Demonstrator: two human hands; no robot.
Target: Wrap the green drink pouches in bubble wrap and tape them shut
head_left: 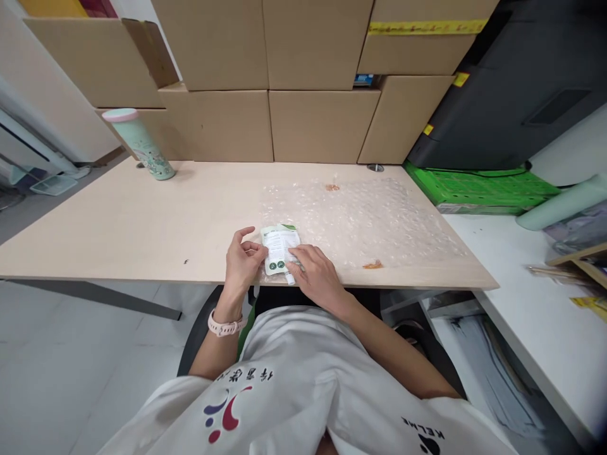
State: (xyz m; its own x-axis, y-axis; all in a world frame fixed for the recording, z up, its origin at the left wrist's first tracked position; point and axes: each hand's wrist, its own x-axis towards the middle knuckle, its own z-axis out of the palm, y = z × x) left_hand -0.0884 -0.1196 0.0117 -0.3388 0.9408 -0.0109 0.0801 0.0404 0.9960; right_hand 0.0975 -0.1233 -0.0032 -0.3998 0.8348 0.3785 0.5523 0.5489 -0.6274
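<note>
A small white packet (279, 248) with green print and lines of small text lies near the table's front edge, at the left end of a sheet of bubble wrap (360, 221). My left hand (244, 262) pinches its left edge between thumb and fingers, the index finger raised and bent. From the right, my right hand (317, 273) has its thumb and fingertips closed on the packet's right side. A small white piece (289, 278) sticks out below the packet by my right thumb; I cannot make out what it is.
Behind the table (118, 234), cardboard boxes (227, 126) form a wall. A mint tumbler (145, 145) with a pink lid stands at the back left. To the right are a green crate (484, 189), a big black case (512, 95) and a white side desk (535, 316).
</note>
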